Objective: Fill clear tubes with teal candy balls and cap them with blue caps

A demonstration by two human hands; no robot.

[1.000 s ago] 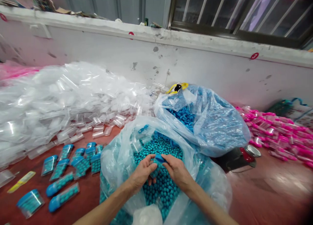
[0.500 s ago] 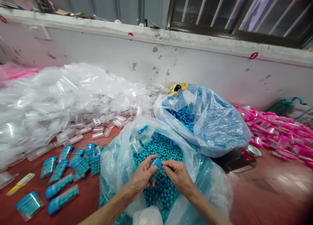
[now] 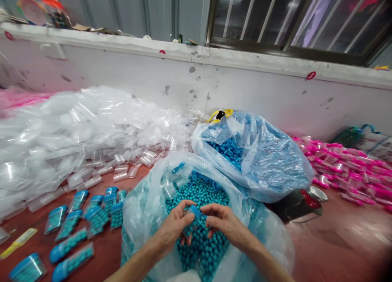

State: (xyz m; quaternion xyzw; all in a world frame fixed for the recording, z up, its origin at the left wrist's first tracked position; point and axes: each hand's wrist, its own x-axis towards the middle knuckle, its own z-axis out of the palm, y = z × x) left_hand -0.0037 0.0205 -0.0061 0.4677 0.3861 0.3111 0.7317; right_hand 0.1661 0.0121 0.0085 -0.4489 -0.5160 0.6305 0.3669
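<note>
Over the bag, my left hand (image 3: 175, 225) grips a small clear plastic container with a blue cap (image 3: 195, 212), its lower part partly hidden by the fingers. My right hand (image 3: 226, 225) is close to the cap on the right, thumb and fingers apart; whether a fingertip touches the cap is hard to tell. Beneath both hands, teal beads (image 3: 203, 249) fill an open translucent plastic bag (image 3: 139, 216). Several empty clear sleeves (image 3: 169, 186) and a few blue caps lie on the beads at the bag's far left.
Several filled containers (image 3: 69, 223) lie on the red surface at left, near a yellow-handled tool (image 3: 18, 243). Behind them is a heap of clear sleeves (image 3: 101, 127). A second bag (image 3: 269, 159) holds blue caps (image 3: 229, 152). Pink packs (image 3: 346, 163) and a dark metal-lidded container (image 3: 301, 202) are at right.
My right thumb and fingers have spread from a pinch at the cap's edge. The container stays in my left hand, now tilted differently. The camera view has shifted slightly.
</note>
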